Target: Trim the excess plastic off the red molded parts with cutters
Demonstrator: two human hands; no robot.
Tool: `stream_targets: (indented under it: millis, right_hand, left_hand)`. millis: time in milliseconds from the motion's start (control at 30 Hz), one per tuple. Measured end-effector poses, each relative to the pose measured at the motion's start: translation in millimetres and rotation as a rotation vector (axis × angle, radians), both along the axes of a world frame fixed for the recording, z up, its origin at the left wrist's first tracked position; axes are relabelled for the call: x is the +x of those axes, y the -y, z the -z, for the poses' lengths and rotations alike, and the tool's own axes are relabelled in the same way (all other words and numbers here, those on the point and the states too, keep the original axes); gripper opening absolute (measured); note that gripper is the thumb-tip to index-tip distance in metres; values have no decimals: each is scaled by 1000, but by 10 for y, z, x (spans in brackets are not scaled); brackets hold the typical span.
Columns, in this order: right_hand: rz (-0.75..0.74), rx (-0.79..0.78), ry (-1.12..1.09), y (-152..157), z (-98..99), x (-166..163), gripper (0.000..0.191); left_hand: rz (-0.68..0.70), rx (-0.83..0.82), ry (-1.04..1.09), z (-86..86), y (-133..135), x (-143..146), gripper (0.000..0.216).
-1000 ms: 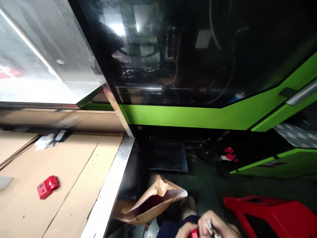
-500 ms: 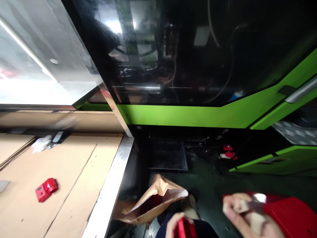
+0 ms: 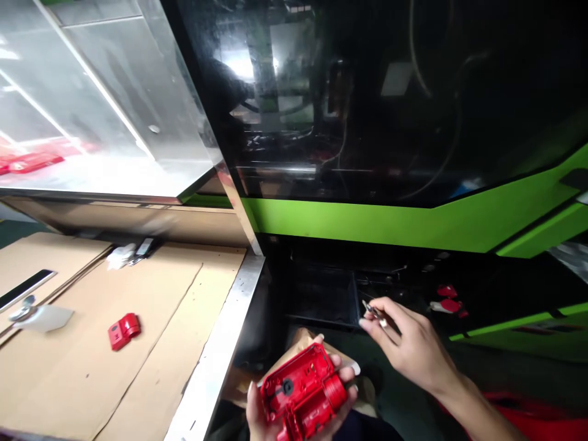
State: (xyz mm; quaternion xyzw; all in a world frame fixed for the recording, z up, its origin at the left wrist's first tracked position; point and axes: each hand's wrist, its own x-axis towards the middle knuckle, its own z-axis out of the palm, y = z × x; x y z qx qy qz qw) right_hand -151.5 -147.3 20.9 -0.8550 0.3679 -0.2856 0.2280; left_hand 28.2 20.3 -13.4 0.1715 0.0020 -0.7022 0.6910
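My left hand (image 3: 255,409) is closed around a red plastic housing (image 3: 298,387), its hollow inner side turned up. Ribs, a round black spot and a short cylindrical end show on the part. Up and to the right, my right hand (image 3: 408,343) pinches a small, thin metallic tool (image 3: 374,313); its exact kind is too small to make out. The tool is apart from the housing. Below the housing, a brown paper bag (image 3: 299,340) is partly covered by it and my left hand. Another red housing (image 3: 124,331) lies on the cardboard-covered bench at left.
The bench (image 3: 160,343) has a metal edge and holds a translucent bottle (image 3: 48,318), a phone (image 3: 25,289) and a crumpled white item (image 3: 120,256). A black-and-green machine (image 3: 349,223) stands ahead, with a dark bin (image 3: 321,300) beneath. Red parts (image 3: 448,300) lie near its base.
The red housing in my left hand has risen into fuller view. My right hand has moved up and left, away from the red object at lower right. The view has swung left.
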Motion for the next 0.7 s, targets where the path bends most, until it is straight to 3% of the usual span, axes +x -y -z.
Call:
stream_targets:
  millis: [100,267,433,567,700]
  right_hand:
    - [-194,87,-11,-195,-272,22,21]
    - [-431,-77,-97,-383,-622,178,26]
    - [-419,-301,-168,-579,-744,370,30]
    - [-377,-479,-264,-655,-742,481,37]
    - [-371,-541,-292,-679,-716,512,42]
  left_hand:
    - [-20,-7,-19,87,-9,-11,84]
    - [-74,111,-24,127,-50,-37,68]
    - [-14,18,-124,23,-63,-86,50]
    - [-29,25,-149,-5,-66,-115,52]
    - [-17,14,-150,-16,-69,-140,51]
